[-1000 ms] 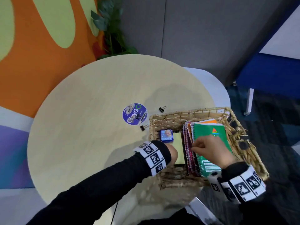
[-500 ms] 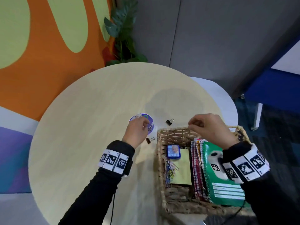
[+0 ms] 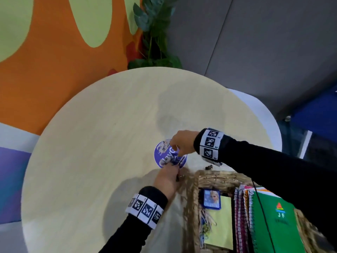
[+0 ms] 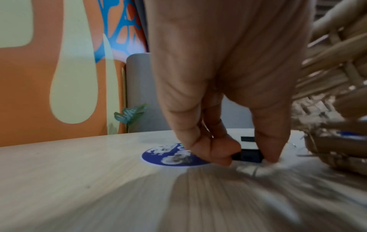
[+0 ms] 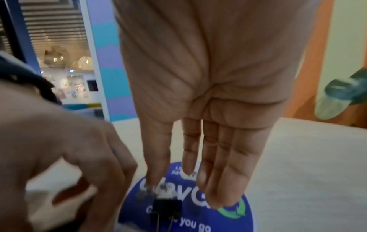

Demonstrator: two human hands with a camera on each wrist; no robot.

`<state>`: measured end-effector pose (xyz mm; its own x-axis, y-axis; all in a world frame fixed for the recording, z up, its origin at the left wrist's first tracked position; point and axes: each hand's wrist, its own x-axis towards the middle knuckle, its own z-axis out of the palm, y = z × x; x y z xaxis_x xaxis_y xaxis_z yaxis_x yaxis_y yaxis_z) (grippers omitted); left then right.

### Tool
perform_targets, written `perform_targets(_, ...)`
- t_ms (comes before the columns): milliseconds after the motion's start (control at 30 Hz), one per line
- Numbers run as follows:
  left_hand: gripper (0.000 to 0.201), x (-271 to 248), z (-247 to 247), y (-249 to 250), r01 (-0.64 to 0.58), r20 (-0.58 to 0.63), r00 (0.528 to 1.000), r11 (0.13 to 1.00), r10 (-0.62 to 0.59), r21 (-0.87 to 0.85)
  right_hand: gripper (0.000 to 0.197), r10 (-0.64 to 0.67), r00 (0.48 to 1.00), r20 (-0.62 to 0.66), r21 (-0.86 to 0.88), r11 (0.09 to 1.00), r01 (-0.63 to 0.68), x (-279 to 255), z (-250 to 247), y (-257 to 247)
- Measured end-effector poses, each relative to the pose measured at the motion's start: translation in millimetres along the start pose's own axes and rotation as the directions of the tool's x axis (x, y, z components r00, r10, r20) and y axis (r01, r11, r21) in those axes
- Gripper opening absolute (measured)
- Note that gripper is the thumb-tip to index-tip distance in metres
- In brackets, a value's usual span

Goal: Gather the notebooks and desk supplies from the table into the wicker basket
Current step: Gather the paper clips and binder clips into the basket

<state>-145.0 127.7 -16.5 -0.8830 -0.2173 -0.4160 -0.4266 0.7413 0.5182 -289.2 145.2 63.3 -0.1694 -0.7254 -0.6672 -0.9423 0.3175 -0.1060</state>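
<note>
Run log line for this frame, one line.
stage: clip pickup | left hand pinches black binder clip beside wicker basket | right hand fingers straight above second clip on blue sticker

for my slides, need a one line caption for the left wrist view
Left hand pinches a black binder clip on the table beside the blue round sticker, wicker basket at right.
</note>
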Motion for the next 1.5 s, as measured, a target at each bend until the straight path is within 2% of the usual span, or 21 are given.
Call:
perform_targets(67,0.024,-9,-4,-4,0.002,-0.055,0.998,0.997,-0.007,-0.076,0.031,-0.016,0.997,0.077,-0.074,0.997,0.022,20,4,-6)
perform_targets(133,0.02,-18,-8,-9,0.024,-0.095,0.995,0.993,-0.035,-0.112,0.028,-0.027,0.995,0.101,-0.112,0.993,0.038,35,8,-10)
perform_targets(267,0.016,-35,-11,-23,0.054,-0.125,0.99,0.99,-0.07,-0.13,0.049,-0.034,0.991,0.13,-0.151,0.987,0.054,56,19,-14)
perform_targets(367,0.023,-49,-11,-30,0.105,-0.135,0.983,0.986,-0.122,-0.131,0.038,-0.021,0.992,0.122,-0.155,0.987,0.04,52,15,-15)
perform_targets(433,0.023,-57,-13,-31,0.117,-0.153,0.978,0.983,-0.139,-0.144,0.029,0.0,0.998,0.059,-0.076,0.997,0.005,39,3,-14)
perform_targets(567,0.017,-70,-23,-25,0.12,-0.143,0.979,0.98,-0.142,-0.157,0.03,0.031,0.984,-0.176,0.135,0.991,-0.007,-25,-14,-12)
perform_targets(667,0.015,-81,-31,-19,0.1,-0.212,0.967,0.978,-0.139,-0.184,0.02,0.053,0.959,-0.279,0.264,0.964,0.024,-98,4,-21)
perform_targets(700,0.015,-84,-34,-16,0.093,-0.236,0.962,0.975,-0.14,-0.201,0.016,0.06,0.959,-0.276,0.297,0.955,0.026,-119,18,-26)
perform_targets(767,0.012,-92,-39,-8,0.071,-0.27,0.953,0.967,-0.139,-0.245,0.012,0.039,0.983,-0.179,0.323,0.946,0.021,-148,55,-42)
perform_targets(867,0.01,-107,-44,10,0.01,-0.305,0.948,0.962,-0.096,-0.272,0.017,0.005,0.999,0.045,0.333,0.943,-0.02,-165,112,-71)
perform_targets(933,0.009,-120,-46,25,-0.035,-0.313,0.948,0.962,-0.053,-0.269,0.016,0.049,0.989,0.138,0.304,0.948,-0.089,-161,141,-85)
perform_targets(1000,0.01,-135,-46,40,-0.079,-0.303,0.953,0.963,-0.003,-0.258,0.025,0.114,0.979,0.168,0.301,0.94,-0.161,-150,158,-89)
perform_targets(1067,0.013,-150,-44,53,-0.107,-0.274,0.961,0.965,0.038,-0.24,0.037,0.118,0.975,0.187,0.305,0.937,-0.172,-139,166,-90)
perform_targets(1133,0.015,-162,-39,64,-0.13,-0.217,0.973,0.966,0.081,-0.225,0.042,0.147,0.98,0.137,0.281,0.943,-0.181,-130,171,-90)
perform_targets(1200,0.018,-168,-30,73,-0.149,-0.123,0.984,0.976,0.13,-0.159,0.044,0.181,0.977,0.114,0.293,0.933,-0.207,-127,169,-92)
perform_targets(1267,0.024,-167,-20,81,-0.145,0.0,0.989,0.989,0.145,-0.022,0.039,0.21,0.97,0.124,0.305,0.922,-0.239,-131,166,-90)
perform_targets(1333,0.026,-161,-13,92,-0.19,0.108,0.979,0.971,0.175,0.142,0.038,0.283,0.952,0.116,0.361,0.881,-0.306,-143,162,-77)
perform_targets(1400,0.023,-153,-5,107,-0.268,0.205,0.955,0.922,0.216,0.278,0.041,0.4,0.915,0.055,0.436,0.815,-0.382,-165,156,-58)
perform_targets(1500,0.016,-142,15,130,-0.337,0.366,0.914,0.832,0.176,0.44,0.032,0.516,0.853,-0.08,0.513,0.755,-0.409,-200,152,-35)
